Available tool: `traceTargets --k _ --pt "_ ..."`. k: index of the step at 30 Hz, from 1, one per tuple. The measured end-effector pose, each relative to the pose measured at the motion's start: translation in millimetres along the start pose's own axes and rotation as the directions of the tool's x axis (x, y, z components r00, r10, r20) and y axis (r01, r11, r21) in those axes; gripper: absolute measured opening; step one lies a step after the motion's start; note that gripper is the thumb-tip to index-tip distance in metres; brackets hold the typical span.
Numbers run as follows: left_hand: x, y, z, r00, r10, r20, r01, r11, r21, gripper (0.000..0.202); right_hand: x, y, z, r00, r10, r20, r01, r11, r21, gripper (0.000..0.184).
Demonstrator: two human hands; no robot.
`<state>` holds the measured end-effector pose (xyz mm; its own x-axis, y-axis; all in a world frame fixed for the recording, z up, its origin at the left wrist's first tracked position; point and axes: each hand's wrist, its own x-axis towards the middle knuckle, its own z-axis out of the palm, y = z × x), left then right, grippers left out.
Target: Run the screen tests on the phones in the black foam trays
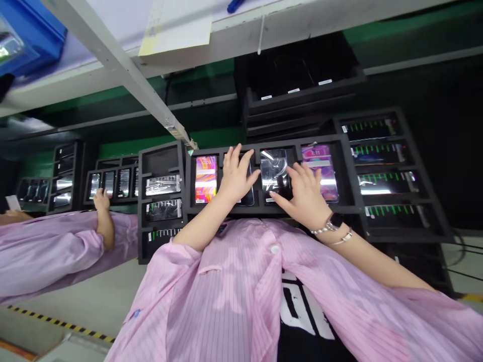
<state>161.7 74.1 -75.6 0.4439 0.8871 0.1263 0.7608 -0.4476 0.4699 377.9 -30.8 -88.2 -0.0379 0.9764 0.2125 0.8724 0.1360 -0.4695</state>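
Pink striped work coat hangs open over my black T-shirt with white lettering, its sleeves pushed up my forearms. Just past it sits a black foam tray holding four phones side by side in its slots. My left hand is open, fingers spread and lying flat on a dark phone, right beside a phone with a bright orange-and-pink screen. My right hand is open too, gripping nothing: its fingers reach across the gap between a phone wrapped in clear film and a phone with a pink screen. I cannot tell whether they touch both. A watch and a thin bracelet sit on that wrist. More foam trays of phones stand to my right, and a stack of black trays with white labels rises beyond. To my left, a co-worker's hand in a pink sleeve rests on another tray. Overhead, a white shelf carries paper and a blue pen.
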Motion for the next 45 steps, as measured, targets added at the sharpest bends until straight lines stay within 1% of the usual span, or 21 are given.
traceTargets --k 2,4,6,9,14,18,21,23,25,27,28,29,31,32,34,36,38,39,42,45 --pt "-21.7 2.6 -19.9 0.997 0.043 -0.067 -0.042 0.999 0.014 0.065 -6.9 -1.0 -15.5 0.999 -0.047 -0.027 0.046 0.999 -0.009 0.07" --pt "-45.3 2.7 -38.3 0.996 0.044 -0.083 -0.04 0.998 0.046 0.063 -15.0 0.8 -27.8 0.996 -0.079 -0.037 0.078 0.997 -0.023 0.059" --pt "-65.3 0.2 -50.6 0.998 -0.014 -0.06 0.019 0.996 0.083 0.057 -22.2 4.8 -33.1 0.996 -0.08 -0.029 0.079 0.996 -0.044 0.052" --pt "-83.0 -4.3 -56.7 0.993 -0.114 -0.006 0.114 0.985 0.126 0.052 -28.1 11.2 -29.9 0.998 -0.062 0.0 0.062 0.996 -0.064 0.048" --pt "-91.2 -3.7 -58.3 0.979 -0.186 0.079 0.168 0.967 0.189 0.045 -28.1 13.8 -23.1 0.999 -0.029 0.046 0.033 0.996 -0.083 0.048" --pt "-97.3 1.7 -62.9 0.967 -0.213 0.141 0.174 0.954 0.245 0.048 -31.3 11.9 -27.0 0.995 -0.009 0.104 0.021 0.993 -0.112 0.052" --pt "-101.6 4.8 -62.5 0.952 -0.232 0.199 0.177 0.949 0.263 0.05 -35.2 9.7 -30.1 0.991 0.011 0.135 0.006 0.992 -0.129 0.053" --pt "-99.5 4.2 -59.1 0.94 -0.243 0.239 0.176 0.946 0.27 0.053 -33.4 10.2 -29.3 0.989 0.024 0.148 -0.003 0.991 -0.136 0.05" --pt "-90.3 -0.2 -54.1 0.937 -0.246 0.249 0.175 0.945 0.275 0.056 -24.4 14.0 -25.2 0.989 0.031 0.148 -0.01 0.989 -0.145 0.048" --pt "-74.1 -8.3 -49.4 0.943 -0.246 0.223 0.18 0.943 0.278 0.058 -8.5 21.2 -19.5 0.991 0.042 0.13 -0.024 0.99 -0.14 0.048" --pt "-64.7 -13.2 -47.9 0.948 -0.252 0.193 0.193 0.94 0.281 0.061 0.9 25.1 -17.4 0.992 0.051 0.114 -0.036 0.991 -0.13 0.048" --pt "-55.4 -18.1 -47.4 0.954 -0.261 0.148 0.213 0.936 0.282 0.065 10.2 28.6 -16.8 0.994 0.061 0.089 -0.05 0.992 -0.116 0.05" --pt "-41.0 -26.1 -50.1 0.965 -0.262 0.012 0.25 0.932 0.262 0.075 25.3 31.7 -22.1 0.997 0.069 0.017 -0.067 0.994 -0.088 0.056" --pt "-37.3 -28.5 -53.3 0.968 -0.243 -0.066 0.252 0.938 0.24 0.079 29.9 30.6 -28.2 0.998 0.056 -0.024 -0.058 0.995 -0.077 0.058" --pt "-38.3 -29.1 -62.1 0.966 -0.167 -0.197 0.205 0.96 0.192 0.082 32.1 23.2 -44.4 0.996 -0.01 -0.089 0.004 0.998 -0.062 0.061" --pt "-48.6 -24.8 -70.1 0.962 -0.08 -0.263 0.126 0.978 0.165 0.079 26.5 12.3 -59.3 0.989 -0.106 -0.102 0.102 0.994 -0.043 0.059" --pt "-63.0 -18.6 -72.7 0.965 -0.027 -0.26 0.072 0.983 0.166 0.074 16.4 3.1 -64.8 0.98 -0.183 -0.081 0.182 0.983 -0.02 0.057" --pt "-70.0 -15.9 -71.2 0.971 -0.016 -0.239 0.058 0.984 0.17 0.071 10.8 0.3 -62.9 0.977 -0.204 -0.064 0.204 0.979 -0.01 0.056" --pt "-85.7 -12.5 -57.3 0.987 -0.021 -0.157 0.049 0.983 0.175 0.063 -4.4 -1.2 -43.9 0.976 -0.217 -0.012 0.217 0.976 0.014 0.053" --pt "-92.6 -16.0 -38.7 0.994 -0.032 -0.106 0.051 0.983 0.176 0.061 -14.6 2.3 -21.0 0.979 -0.205 0.009 0.204 0.978 0.044 0.049"
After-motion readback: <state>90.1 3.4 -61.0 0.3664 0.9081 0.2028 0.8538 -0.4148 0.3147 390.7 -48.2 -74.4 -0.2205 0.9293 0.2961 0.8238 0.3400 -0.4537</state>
